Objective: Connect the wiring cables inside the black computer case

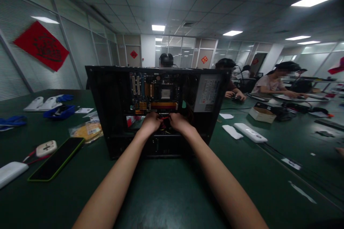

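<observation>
An open black computer case [96, 114] stands on the green table in front of me, its inside facing me. In it are a motherboard [146, 86] with a square silver processor [165, 94] and a grey power supply [206, 93] on the right. Both my hands reach into the lower middle, just below the board's red and yellow memory slots [163, 106]. My left hand [150, 121] and my right hand [179, 121] are closed, close together, on a red and black cable [165, 117]. Their fingertips are partly hidden. More thin wires [162, 126] hang between the hands.
Left on the table are a green-edged phone [57, 159], a white power bank [12, 173], a packet of food [90, 130] and a blue tray [59, 112]. On the right lie a white power strip [250, 133] and a small box [262, 113]. Other people work beyond.
</observation>
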`<state>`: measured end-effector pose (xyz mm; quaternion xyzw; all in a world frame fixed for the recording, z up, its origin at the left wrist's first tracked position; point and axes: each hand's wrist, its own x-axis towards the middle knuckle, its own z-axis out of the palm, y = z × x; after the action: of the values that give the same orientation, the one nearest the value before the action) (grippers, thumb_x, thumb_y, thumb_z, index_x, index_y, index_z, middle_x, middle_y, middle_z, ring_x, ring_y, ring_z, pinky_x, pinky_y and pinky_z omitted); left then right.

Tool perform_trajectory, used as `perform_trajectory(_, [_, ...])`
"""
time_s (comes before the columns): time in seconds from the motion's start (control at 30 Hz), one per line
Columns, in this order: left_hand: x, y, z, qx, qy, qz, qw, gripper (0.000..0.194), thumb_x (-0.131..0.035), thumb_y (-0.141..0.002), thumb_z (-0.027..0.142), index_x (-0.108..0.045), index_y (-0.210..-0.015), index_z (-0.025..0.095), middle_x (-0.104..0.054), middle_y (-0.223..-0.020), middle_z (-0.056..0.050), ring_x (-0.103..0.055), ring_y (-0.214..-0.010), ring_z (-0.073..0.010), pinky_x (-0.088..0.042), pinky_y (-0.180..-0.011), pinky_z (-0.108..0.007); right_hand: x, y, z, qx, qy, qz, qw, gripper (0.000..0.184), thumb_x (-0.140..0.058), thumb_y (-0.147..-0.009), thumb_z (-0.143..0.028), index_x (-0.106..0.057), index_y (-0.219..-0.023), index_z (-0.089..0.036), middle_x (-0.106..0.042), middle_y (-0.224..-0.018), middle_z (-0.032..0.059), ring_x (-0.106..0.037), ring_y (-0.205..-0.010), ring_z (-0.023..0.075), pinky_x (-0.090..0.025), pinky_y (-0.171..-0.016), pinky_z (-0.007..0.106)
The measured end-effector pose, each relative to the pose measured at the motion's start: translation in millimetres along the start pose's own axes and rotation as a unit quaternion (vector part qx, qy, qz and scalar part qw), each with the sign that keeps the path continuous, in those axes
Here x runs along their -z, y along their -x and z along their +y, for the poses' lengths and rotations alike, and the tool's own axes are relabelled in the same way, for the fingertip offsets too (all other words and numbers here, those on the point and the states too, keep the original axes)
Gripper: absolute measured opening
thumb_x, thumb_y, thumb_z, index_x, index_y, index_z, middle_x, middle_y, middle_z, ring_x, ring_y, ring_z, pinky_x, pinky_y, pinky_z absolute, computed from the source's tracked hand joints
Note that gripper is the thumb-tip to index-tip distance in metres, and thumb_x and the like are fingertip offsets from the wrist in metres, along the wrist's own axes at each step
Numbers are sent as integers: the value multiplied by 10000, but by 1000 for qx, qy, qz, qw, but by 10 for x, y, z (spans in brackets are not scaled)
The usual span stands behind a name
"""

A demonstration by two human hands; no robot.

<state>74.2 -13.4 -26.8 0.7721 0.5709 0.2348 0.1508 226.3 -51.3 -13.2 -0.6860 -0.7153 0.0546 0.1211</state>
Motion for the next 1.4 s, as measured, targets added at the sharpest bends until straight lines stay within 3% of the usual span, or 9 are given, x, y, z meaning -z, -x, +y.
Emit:
perform_trajectory(0.73, [36, 76, 72, 3, -28, 9, 1000, 254, -599, -894, 298, -743, -1058, 169, -741, -1115, -152, -678, -1053, -269, -473, -850, -310, 31, -19, -13, -7, 18, -3, 1000, 323, -430, -976, -212, -699, -1151, -167, -705, -1168, 179, -691, -1067, 278, -514, -821, 320])
perform_trajectory(1.1, [79, 186, 180, 24, -87, 51, 995, 298, -597, -899, 345, -707, -1129, 190, -736, -1105, -142, -672, -1068, -303, -498, -850, -360, 29, -47, -3, -7, 33, 53, 998, 320, -442, -972, -215, -742, -1059, -150, -731, -1070, 173, -709, -972, 244, -496, -768, 275])
perform_trajectory(1.27, [79, 256, 230, -59, -144, 108, 982, 226, -610, -896, 291, -686, -1093, 211, -702, -1103, -95, -655, -1050, -257, -503, -871, -336, 11, -63, 21, -13, 36, 74, 996, 298, -476, -970, -254, -740, -1077, -165, -731, -1075, 156, -700, -984, 231, -493, -793, 270])
perform_trajectory(1.4, [90, 277, 261, -90, -152, 94, 980, 155, -615, -888, 262, -695, -1007, 204, -651, -1109, -89, -635, -1055, -241, -505, -872, -312, 22, -38, 24, -18, 35, 78, 996, 297, -490, -975, -291, -735, -1096, -173, -729, -1089, 147, -693, -1004, 232, -495, -815, 279])
